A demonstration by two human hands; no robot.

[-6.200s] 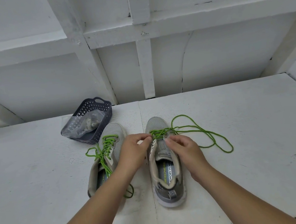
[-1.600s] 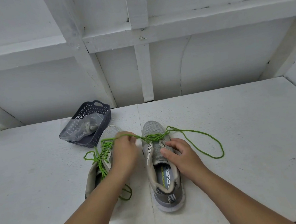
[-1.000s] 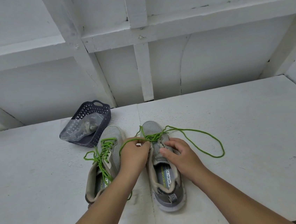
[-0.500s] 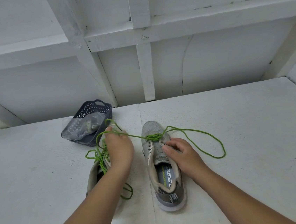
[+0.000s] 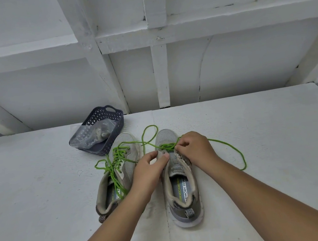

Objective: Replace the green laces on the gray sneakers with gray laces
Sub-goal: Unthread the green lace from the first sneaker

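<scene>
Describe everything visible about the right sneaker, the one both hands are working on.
The right sneaker is gray mesh with a pale sole, a striped heel tab and a printed insole. It stands upright on the white table, toe pointing away, beside the other sneaker. Its green lace is mostly unthreaded: only crossings near the toe remain, and the loose ends trail over the table on both sides. The left hand holds its left eyelet edge; the right hand pinches the lace at the crossings.
</scene>
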